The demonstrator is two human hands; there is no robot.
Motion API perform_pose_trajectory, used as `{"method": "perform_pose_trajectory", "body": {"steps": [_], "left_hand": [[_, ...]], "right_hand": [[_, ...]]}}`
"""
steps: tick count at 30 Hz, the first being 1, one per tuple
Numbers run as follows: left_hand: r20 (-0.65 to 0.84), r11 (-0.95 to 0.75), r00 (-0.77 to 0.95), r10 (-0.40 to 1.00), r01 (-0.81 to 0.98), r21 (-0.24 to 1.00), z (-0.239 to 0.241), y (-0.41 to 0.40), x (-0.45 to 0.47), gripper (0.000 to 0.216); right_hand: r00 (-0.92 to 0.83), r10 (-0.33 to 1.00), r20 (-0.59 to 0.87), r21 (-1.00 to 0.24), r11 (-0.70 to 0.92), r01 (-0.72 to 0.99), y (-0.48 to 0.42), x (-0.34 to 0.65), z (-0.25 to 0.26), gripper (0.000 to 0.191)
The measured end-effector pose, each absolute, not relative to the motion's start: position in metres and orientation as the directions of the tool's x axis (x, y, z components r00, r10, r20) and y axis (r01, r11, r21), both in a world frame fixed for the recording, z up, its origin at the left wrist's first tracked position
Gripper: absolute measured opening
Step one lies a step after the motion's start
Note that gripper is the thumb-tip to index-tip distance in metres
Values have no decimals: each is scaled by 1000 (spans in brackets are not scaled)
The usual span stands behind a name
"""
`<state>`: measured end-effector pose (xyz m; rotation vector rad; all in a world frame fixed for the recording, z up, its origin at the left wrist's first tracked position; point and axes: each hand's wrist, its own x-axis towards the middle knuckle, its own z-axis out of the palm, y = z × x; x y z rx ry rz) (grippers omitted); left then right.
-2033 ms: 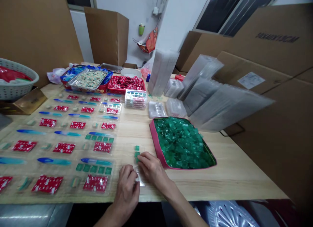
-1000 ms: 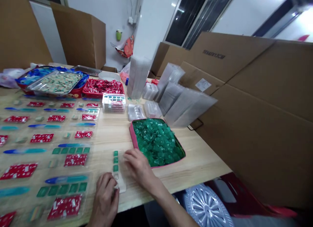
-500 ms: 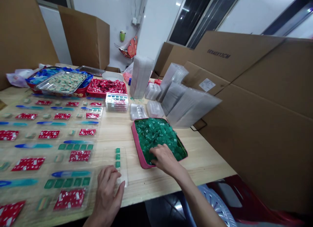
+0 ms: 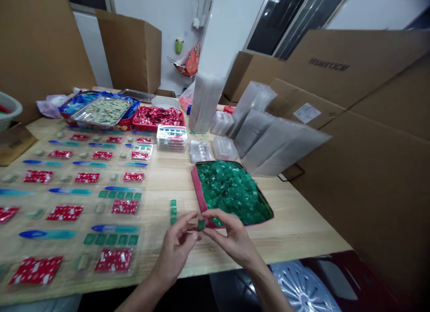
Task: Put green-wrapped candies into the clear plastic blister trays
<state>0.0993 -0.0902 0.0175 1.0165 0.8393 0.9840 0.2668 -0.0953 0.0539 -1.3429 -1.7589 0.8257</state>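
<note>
A small green translucent square is held up between my two hands, above the table by the pink-rimmed tin. My right hand pinches it between thumb and forefinger. My left hand meets it from the other side, its fingers curled and its thumb close to the fingertips at the square's left edge. Just behind my left hand lies a clear plastic tray with a short column of green squares, partly hidden by the fingers. The pink-rimmed tin beside my right hand is heaped with green squares.
Rows of clear trays on the left hold blue brushlike sticks, red patterned packets and green squares. Farther back are a red tray of packets, a metal tray of small pieces and stacked clear plastic. Cardboard stands on the right.
My right hand has come out of the tin with a green square and moved left. My left hand has lifted from the clear tray and moved right to meet it. The view has shifted slightly.
</note>
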Motion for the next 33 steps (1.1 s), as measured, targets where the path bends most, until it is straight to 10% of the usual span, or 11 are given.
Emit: {"method": "perform_pose_trajectory", "body": {"steps": [8, 24, 33], "left_hand": [[-78, 152, 239, 968, -309, 939, 18, -93, 76, 12], [-528, 589, 272, 805, -475, 654, 9, -81, 70, 33], [-572, 657, 339, 747, -509, 556, 14, -80, 67, 32]], "right_hand": [[-75, 986, 147, -975, 157, 155, -99, 237, 16, 21], [-60, 986, -153, -978, -160, -134, -92, 214, 1, 21], [-100, 993, -56, -994, -65, -93, -90, 216, 6, 19]]}}
